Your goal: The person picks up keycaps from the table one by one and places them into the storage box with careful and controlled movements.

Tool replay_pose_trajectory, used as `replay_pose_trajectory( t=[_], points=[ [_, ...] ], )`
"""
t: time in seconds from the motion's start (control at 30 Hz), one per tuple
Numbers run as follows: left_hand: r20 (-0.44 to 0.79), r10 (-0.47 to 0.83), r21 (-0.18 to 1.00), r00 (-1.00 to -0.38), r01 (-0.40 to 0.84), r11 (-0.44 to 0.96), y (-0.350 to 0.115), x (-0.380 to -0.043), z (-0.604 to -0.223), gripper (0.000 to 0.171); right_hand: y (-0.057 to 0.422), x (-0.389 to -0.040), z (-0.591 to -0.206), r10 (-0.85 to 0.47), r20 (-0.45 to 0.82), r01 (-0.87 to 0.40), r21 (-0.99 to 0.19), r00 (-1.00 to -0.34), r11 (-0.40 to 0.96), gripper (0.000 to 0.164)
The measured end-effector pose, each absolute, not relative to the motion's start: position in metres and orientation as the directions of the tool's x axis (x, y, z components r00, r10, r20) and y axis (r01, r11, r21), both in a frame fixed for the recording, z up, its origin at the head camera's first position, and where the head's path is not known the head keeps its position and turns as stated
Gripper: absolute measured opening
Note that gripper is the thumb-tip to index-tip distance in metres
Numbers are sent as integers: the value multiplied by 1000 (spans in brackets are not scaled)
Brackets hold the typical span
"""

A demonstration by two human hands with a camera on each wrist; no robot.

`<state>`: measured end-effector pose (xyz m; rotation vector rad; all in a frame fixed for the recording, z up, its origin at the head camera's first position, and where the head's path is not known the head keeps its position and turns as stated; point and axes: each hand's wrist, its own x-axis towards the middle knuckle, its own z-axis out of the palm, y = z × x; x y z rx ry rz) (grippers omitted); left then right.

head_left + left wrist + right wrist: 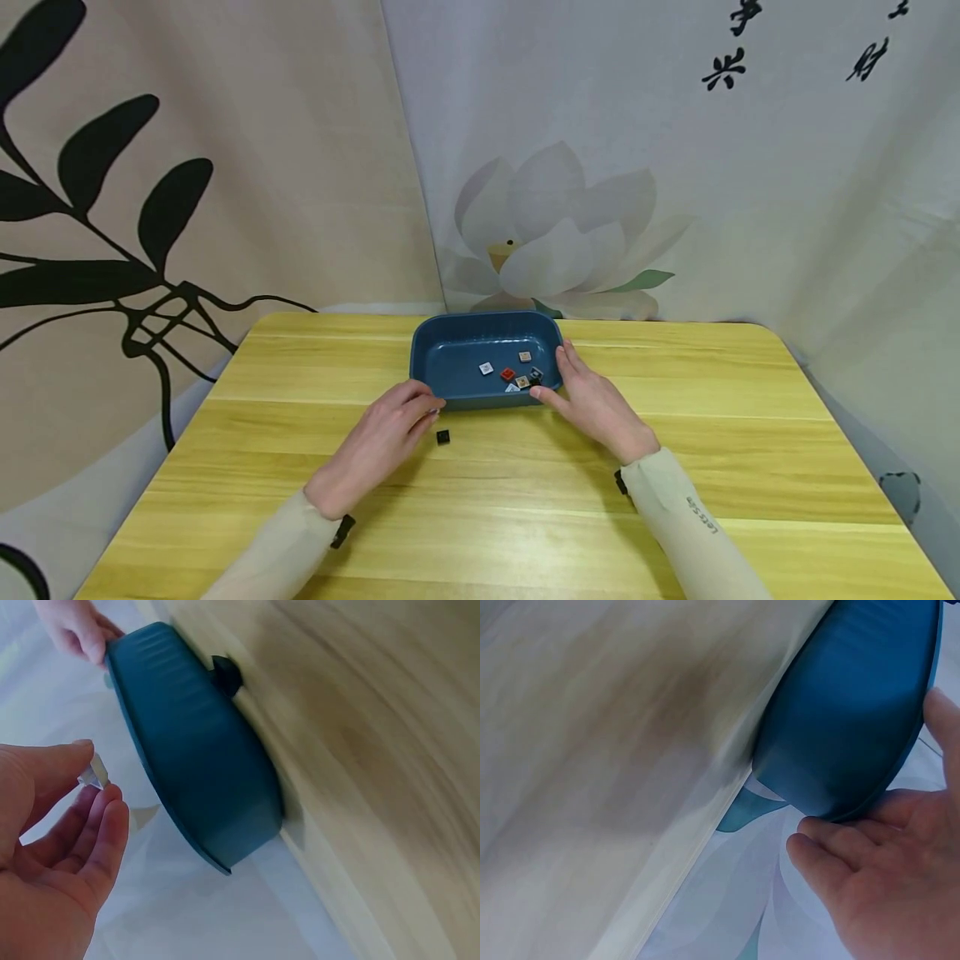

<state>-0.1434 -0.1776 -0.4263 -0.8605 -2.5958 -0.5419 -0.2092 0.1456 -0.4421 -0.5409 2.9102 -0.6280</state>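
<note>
A blue rectangular tray (487, 401) with raised walls stands on the table and holds several small square pieces: white, beige, dark and a red one (507, 375). My left hand (378, 442) is at the tray's front left corner. Its thumb and fingertips pinch a small white piece (95, 772), whose exact kind I cannot tell. My right hand (596, 408) grips the tray's front right corner, thumb at the front rim and fingers along the right side. A small black square piece (443, 437) lies on the table before the tray, just right of my left hand.
The wooden table (525, 517) reaches out on both sides of the tray, which is near its far edge. Behind hangs a pale curtain (315, 167) printed with leaves, a lotus and black characters. Both forearms wear light sleeves with dark straps at the wrists.
</note>
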Motion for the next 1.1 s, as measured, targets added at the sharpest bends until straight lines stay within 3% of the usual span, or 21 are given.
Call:
replay_pose_trajectory(
  t=[0.27, 0.67, 1.1],
  points=[
    [411, 434, 314, -802, 571, 758, -164, -153, -419, 17, 145, -208, -442, -367, -34, -319, -428, -930, 846, 96],
    [418, 378, 339, -826, 528, 779, -148, -177, -413, 18, 145, -209, -445, -371, -18, -330, -417, -929, 847, 96],
    [355, 399, 299, -845, 507, 808, -136, -211, -410, 17, 145, -208, -444, -384, 6, -359, -367, -924, 858, 94]
  ],
)
